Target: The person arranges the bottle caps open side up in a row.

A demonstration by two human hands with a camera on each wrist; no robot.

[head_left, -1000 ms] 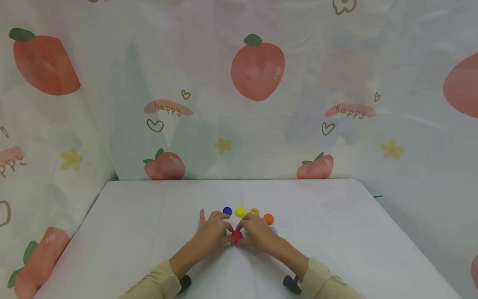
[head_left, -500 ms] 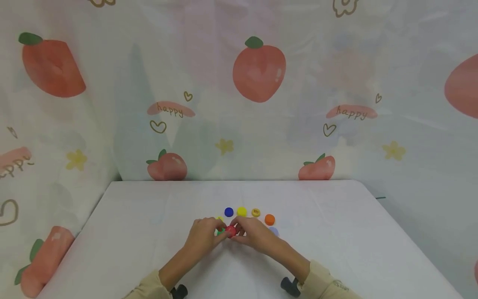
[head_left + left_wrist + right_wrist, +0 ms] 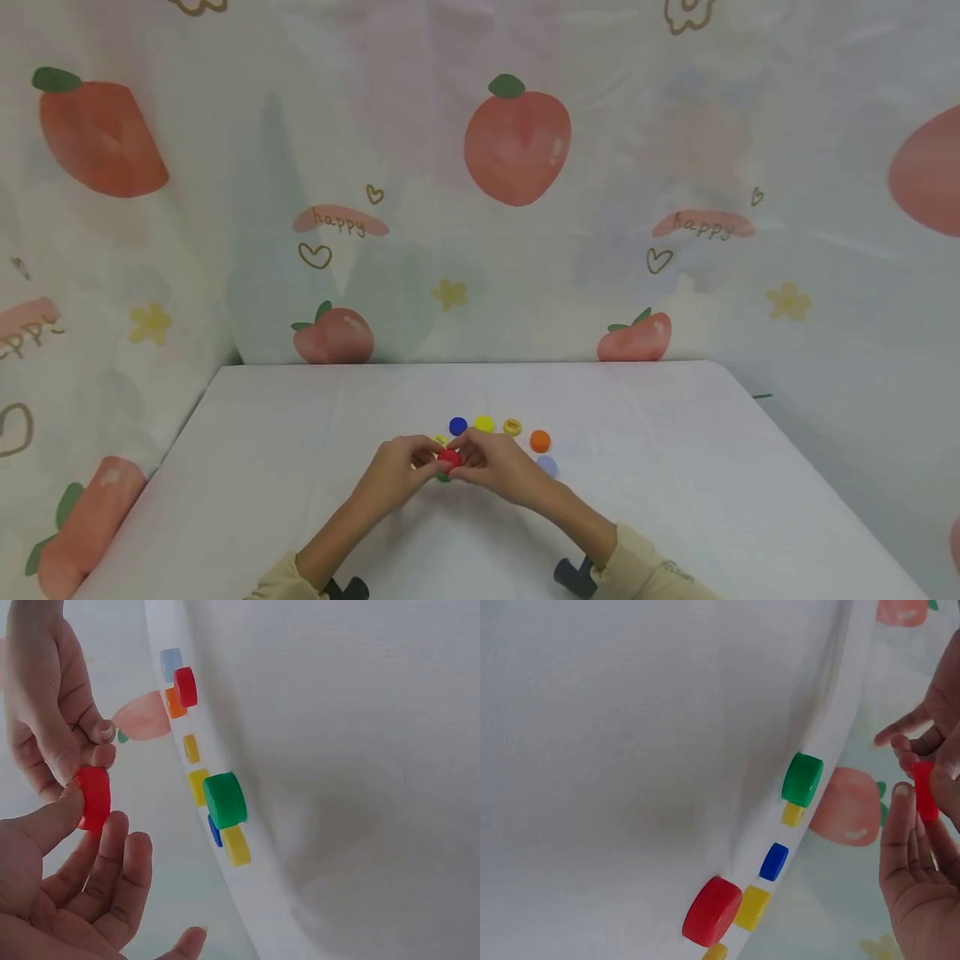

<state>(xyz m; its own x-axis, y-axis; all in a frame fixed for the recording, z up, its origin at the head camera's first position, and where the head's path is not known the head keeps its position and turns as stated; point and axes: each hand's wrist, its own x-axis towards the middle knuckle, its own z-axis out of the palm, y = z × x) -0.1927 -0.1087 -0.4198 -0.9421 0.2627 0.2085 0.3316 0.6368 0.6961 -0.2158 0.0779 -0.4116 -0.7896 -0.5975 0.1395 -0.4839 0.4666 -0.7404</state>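
Both my hands hold one red bottle cap just above the table, over a green bottle cap that it partly covers in the head view. My left hand pinches it from the left; thumb and fingers grip the red cap in the left wrist view. From the right, my right hand has its thumb and fingertips at the cap's edge. A second red cap lies on the table, hidden by my right hand in the head view.
Around the hands curve more caps: yellow, dark blue, bright yellow, gold-yellow with print, orange and light blue. A white cloth covers the table; a printed curtain hangs behind.
The red cap has been lifted and carried left, from beside the green cap to above it. Both hands have shifted left with it; the other caps keep their places.
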